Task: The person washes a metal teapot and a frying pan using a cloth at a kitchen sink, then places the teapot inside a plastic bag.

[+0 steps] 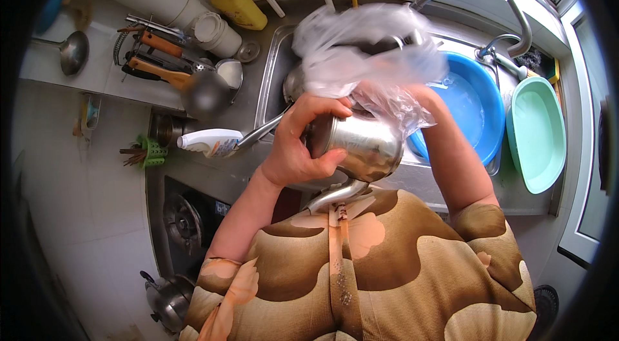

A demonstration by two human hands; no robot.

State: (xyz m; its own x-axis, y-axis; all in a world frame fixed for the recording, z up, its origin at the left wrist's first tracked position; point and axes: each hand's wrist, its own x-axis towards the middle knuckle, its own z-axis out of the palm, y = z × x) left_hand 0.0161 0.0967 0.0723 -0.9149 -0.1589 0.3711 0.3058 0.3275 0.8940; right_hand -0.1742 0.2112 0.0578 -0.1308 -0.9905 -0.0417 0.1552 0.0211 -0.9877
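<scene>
My left hand (302, 145) grips a shiny stainless-steel pot (370, 147) with a curved spout, tilted on its side in front of my chest, fingers and thumb spread around its end. The spout (338, 196) points down toward my patterned top. Over the sink, my right hand (411, 94) holds a crumpled clear plastic bag (367, 46), blurred by motion, which covers most of its fingers. The bag's lower end lies against the pot and my wrist. Behind the bag, metalware (293, 84) in the steel sink is partly hidden.
A blue basin (466, 108) with water sits at the sink's right, beside a mint-green basin (537, 133) and a curved faucet (520, 7). To the left are a white spray bottle (213, 141), utensils (159, 67), a yellow jug (238, 7), a gas burner (184, 222) and a kettle (170, 300).
</scene>
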